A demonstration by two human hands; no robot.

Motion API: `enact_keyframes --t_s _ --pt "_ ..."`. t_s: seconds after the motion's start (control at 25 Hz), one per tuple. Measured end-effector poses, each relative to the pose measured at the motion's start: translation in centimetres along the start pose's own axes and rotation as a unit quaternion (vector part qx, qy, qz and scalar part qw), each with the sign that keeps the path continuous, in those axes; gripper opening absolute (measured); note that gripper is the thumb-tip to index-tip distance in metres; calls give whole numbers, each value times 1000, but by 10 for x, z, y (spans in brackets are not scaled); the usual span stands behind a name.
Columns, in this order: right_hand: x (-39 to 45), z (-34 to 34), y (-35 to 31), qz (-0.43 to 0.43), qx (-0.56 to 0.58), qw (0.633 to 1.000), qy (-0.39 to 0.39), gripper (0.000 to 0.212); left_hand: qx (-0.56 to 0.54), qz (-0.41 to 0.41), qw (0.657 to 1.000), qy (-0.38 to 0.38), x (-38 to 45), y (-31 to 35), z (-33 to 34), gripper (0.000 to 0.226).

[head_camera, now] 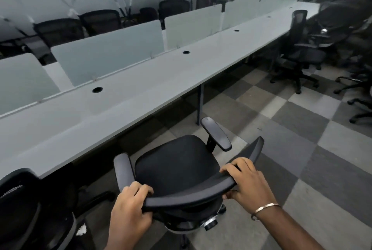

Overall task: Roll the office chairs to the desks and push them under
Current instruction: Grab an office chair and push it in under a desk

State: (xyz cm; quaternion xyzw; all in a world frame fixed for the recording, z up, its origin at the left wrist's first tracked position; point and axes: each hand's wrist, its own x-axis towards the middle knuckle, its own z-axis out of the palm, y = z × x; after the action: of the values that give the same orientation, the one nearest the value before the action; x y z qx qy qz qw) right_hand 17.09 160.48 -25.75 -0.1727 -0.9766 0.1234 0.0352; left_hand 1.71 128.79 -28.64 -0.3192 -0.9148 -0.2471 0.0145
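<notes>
Two hands on chair backrest.

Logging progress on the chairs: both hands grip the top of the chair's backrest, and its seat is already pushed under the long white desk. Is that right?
Not quite. Both the left hand and right hand do grip the backrest top of the chair, but the head view shows its seat still out on the carpet, short of the long white desk, not under it.

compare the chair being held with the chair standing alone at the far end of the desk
The held chair is gripped at its backrest top by the left hand and right hand; the far chair is untouched. The held chair faces the desk; the far chair sits side-on. Both are black, armrested, not yet pushed under.
</notes>
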Motion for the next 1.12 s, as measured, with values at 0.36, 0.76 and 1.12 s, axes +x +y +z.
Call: enact_keyframes --t_s 0.36,0.76,1.12 --pt "107 2 -10 -140 -113 983 -43 48 -10 -96 995 30 40 -33 -13 55" --pt "187 -18 13 -267 -70 938 -211 66 6 -189 979 70 45 -26 -7 59" --pt "180 -26 38 -362 -53 895 -256 73 14 -331 939 88 23 35 12 73"
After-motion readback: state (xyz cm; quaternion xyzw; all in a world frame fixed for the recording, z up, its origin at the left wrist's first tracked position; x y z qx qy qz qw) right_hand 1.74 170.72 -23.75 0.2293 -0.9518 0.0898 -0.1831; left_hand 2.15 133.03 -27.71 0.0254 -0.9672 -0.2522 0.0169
